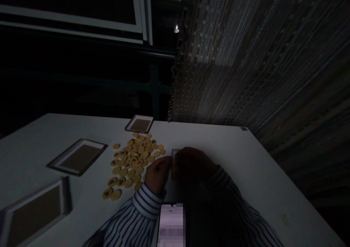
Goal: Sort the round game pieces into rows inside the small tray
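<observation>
In the dim light, a small shallow box (175,150) with a pale rim lies on the white table between my hands. My left hand (158,173) is closed, its fingertips pinched at the box's left edge. Over the box bends my right hand (195,161); deep shadow hides its fingers and whatever is under them. Inside the box a brownish strip shows, too dark to make out. Just left of my left hand spreads a heap of round wooden xiangqi pieces (133,162), several with red or black characters, others plain side up.
Three shallow open boxes with brown bottoms lie at the left: a near one (37,212), a middle one (79,156) and a far one (139,123). A lit phone (171,225) is at the front, below my wrists. A beaded string curtain (232,57) hangs beyond the table (240,174).
</observation>
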Available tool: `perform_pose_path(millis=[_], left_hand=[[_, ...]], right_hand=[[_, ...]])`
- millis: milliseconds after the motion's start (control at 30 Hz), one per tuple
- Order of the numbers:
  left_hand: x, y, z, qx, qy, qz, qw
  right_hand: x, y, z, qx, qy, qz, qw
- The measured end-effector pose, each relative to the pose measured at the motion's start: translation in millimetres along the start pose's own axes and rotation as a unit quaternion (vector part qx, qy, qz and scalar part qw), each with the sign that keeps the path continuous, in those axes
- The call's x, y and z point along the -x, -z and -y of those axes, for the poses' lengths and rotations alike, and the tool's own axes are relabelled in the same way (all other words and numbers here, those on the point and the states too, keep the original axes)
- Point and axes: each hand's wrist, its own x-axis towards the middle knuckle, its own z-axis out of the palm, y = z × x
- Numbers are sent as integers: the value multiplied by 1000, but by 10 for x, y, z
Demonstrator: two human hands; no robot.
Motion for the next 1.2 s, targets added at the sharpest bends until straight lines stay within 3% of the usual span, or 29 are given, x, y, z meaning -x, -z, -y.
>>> perform_pose_path(millis=[233,467,1200], left_hand=[[-21,23,77,-73,-53,-3,996],[-29,10,148,-115,-59,22,991],[-5,-1,155,-137,-73,35,987]], right_hand=[[42,-37,-87,53,-88,92,990],[44,-132,-140,80,-128,204,967],[70,-154,-195,81,-88,240,964]])
